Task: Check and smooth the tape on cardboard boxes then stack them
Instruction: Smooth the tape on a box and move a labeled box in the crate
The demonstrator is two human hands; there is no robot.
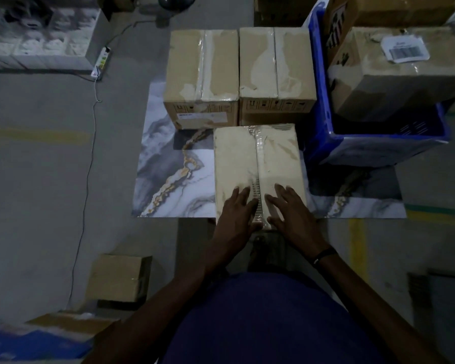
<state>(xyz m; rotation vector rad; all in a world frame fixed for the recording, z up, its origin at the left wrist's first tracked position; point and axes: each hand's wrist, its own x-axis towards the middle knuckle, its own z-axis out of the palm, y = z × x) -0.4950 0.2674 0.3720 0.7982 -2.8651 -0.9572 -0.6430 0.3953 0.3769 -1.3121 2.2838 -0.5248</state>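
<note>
A pale cardboard box [258, 164] stands on the marble-patterned table [168, 179] just in front of me. A strip of clear tape [259, 153] runs down its top seam. My left hand [238, 210] lies flat on the box's near end, left of the tape, fingers spread. My right hand [288, 208] presses flat on the right side of the tape, fingers also apart. Behind this box stand two more taped boxes side by side, the left one [201, 74] and the right one [276, 72].
A blue crate [378, 145] at the right holds a labelled box [397, 72] and another behind it. On the floor at lower left sits a small box [118, 278]. A power strip [101, 61] and its cable run along the floor at left.
</note>
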